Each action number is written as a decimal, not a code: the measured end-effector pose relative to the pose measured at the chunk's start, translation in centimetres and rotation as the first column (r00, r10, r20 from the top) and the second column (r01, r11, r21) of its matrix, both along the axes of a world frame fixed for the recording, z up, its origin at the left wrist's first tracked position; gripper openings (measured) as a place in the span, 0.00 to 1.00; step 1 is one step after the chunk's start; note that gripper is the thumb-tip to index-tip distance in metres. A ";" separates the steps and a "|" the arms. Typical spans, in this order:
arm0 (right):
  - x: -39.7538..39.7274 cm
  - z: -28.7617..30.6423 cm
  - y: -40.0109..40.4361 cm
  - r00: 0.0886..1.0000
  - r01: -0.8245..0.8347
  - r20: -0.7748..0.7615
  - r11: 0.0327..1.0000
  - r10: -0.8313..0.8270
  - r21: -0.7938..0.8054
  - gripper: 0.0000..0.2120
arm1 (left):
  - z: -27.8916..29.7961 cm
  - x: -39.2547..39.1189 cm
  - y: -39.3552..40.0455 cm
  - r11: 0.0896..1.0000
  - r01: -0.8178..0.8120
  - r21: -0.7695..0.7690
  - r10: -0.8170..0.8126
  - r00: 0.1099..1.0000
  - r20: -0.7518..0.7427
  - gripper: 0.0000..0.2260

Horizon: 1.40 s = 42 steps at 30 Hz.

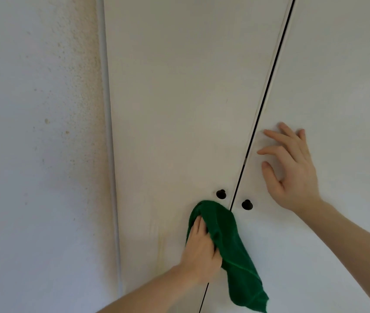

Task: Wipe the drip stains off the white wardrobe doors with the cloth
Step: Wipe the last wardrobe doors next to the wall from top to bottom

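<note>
Wardrobe doors fill most of my view, and I read across from the left. First comes the rough wall (33, 143), speckled with small brownish spots, then a pale vertical trim strip (109, 154) at the wardrobe's edge. On the left door (175, 98) I can see faint yellowish drip streaks (160, 251) low down, just left of my left hand (198, 251), and they look untouched. That hand has its fingers curled round a bunched green cloth (229, 247), pressing the upper part against the door just under the left dark knob (221, 194); the cloth's tail hangs loose across the dark gap between the doors. The right dark knob (247, 204) sits just past that gap. On the right door (337, 86) my right hand (292, 170) lies with fingers spread and touching the panel, gripping nothing, seemingly bracing it. I judge the job only partly done: the streaks by the cloth remain, and the upper panels show little staining that I can make out from here
</note>
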State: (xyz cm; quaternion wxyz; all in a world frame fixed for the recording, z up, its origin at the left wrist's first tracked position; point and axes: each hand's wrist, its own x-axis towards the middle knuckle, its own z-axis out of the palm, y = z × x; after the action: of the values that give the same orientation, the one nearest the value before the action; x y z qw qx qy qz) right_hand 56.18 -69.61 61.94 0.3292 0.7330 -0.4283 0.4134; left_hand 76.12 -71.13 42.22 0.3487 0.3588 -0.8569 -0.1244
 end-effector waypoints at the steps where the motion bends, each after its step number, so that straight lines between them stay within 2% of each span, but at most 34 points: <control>1: 0.4 -0.4 0.7 0.999 -0.023 0.027 0.999 0.022 0.043 0.10 | 0.3 0.8 0.0 0.999 0.027 0.023 -0.025 0.997 -0.068 0.23; 4: 2.0 -3.0 3.3 0.998 -0.043 0.056 0.991 0.037 0.126 0.11 | 1.6 3.4 0.2 0.990 0.033 0.139 0.005 0.965 -0.264 0.20; 6: 2.6 -5.4 4.8 0.996 -0.042 0.086 0.986 0.028 0.163 0.12 | 1.6 5.2 -0.4 0.980 0.014 0.198 0.053 0.942 -0.331 0.12; 9: 2.9 -8.7 6.4 0.985 -0.004 0.169 0.974 -0.035 0.226 0.14 | 1.7 7.9 -2.0 0.959 -0.073 0.273 0.167 0.926 -0.340 0.07; 12: 2.9 -11.1 7.3 0.967 0.072 0.215 0.958 -0.135 0.276 0.18 | 2.3 10.1 -3.9 0.929 -0.206 0.307 0.311 0.885 -0.346 0.16; 15: 2.5 -12.2 7.4 0.950 0.168 0.206 0.940 -0.235 0.296 0.25 | 3.6 11.7 -6.0 0.902 -0.285 0.325 0.392 0.856 -0.338 0.16; 19: 0.8 -13.1 6.2 0.933 0.267 0.165 0.923 -0.320 0.279 0.30 | 4.5 12.1 -8.6 0.882 -0.330 0.336 0.424 0.867 -0.262 0.20; 22: -0.9 -14.3 5.0 0.938 0.307 0.096 0.926 -0.333 0.219 0.28 | 3.9 11.4 -9.4 0.878 -0.324 0.353 0.418 0.877 -0.235 0.16; 27: -2.1 -16.1 2.7 0.928 0.355 0.079 0.928 -0.364 0.110 0.28 | 1.7 9.0 -8.7 0.862 -0.345 0.372 0.459 0.842 -0.284 0.09; 32: -2.5 -17.2 1.3 0.917 0.396 0.063 0.918 -0.393 -0.030 0.28 | -1.2 4.8 -5.4 0.907 -0.304 0.291 0.382 0.884 -0.269 0.04; 36: -2.7 -17.6 0.8 0.908 0.420 0.043 0.904 -0.418 -0.081 0.27 | -2.3 1.2 -2.6 0.929 -0.235 0.286 0.302 0.928 -0.220 0.13; 37: -2.8 -17.7 0.8 0.905 0.425 0.037 0.901 -0.423 -0.086 0.27 | -2.5 0.3 -1.8 0.938 -0.222 0.266 0.276 0.943 -0.184 0.15; 39: -2.9 -17.7 0.7 0.903 0.429 0.026 0.898 -0.429 -0.096 0.27 | -2.7 -1.3 -0.6 0.971 -0.211 0.111 0.217 0.975 -0.048 0.20; 42: -3.0 -17.9 0.6 0.900 0.435 0.013 0.894 -0.436 -0.108 0.27 | -2.7 -2.9 0.5 0.988 -0.137 -0.077 0.149 0.973 0.178 0.23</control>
State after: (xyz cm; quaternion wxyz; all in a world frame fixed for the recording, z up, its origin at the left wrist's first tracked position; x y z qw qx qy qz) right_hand 53.16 -69.00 44.05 0.4549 0.6021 -0.5565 0.3477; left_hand 73.22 -70.60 39.53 0.2877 0.4183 -0.8607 -0.0380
